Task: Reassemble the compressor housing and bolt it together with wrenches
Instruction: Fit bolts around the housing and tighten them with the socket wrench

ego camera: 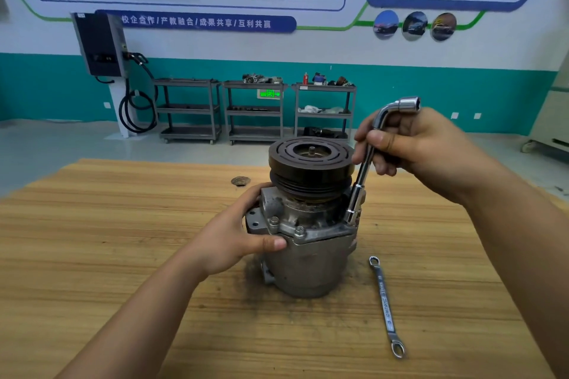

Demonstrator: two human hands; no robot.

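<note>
Gripping the shaft of an L-shaped socket wrench (365, 170), the fingers (383, 141) of the right hand (415, 144) hold it tilted, with its lower socket set on the flange (321, 234) of the compressor (308, 268), right of centre. The left hand (237, 240) clasps the compressor's left side, thumb along the flange. The compressor stands with its pulley (311, 164) on top in the middle of the bench (92, 240). A ring spanner (386, 308) lies flat at lower right, apart from it.

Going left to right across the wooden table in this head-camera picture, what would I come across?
Left hand → compressor, which it holds → ring wrench lying flat on the table. The right hand with its L-shaped socket wrench overlaps these, so it is left out.
</note>
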